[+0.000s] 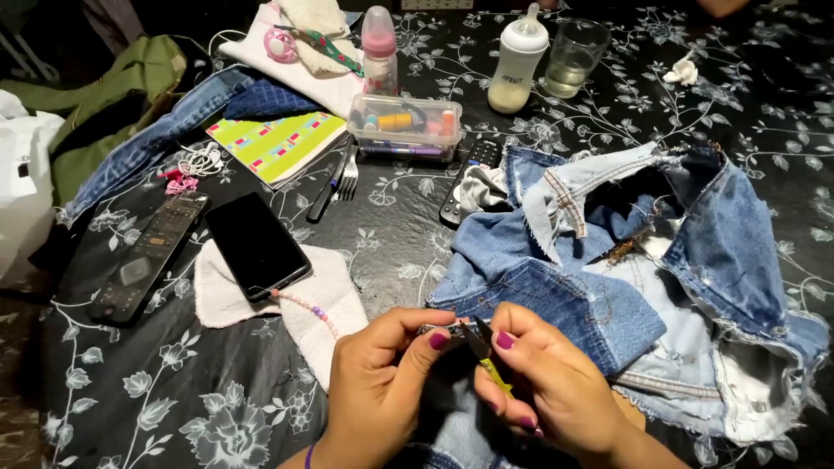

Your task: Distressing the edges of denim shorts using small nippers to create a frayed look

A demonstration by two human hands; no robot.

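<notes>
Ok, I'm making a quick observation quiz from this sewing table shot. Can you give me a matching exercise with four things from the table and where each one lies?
Things:
1. black phone
2. fork
3. white baby bottle
4. small yellow-handled tool

Places:
A. next to a drinking glass at the far side of the table
B. between the fingers of the right hand
C. on a pale cloth, beside a long remote control
D. right of the striped notebook, in front of the clear plastic box

Pairs: 1-C, 2-D, 3-A, 4-B
</notes>
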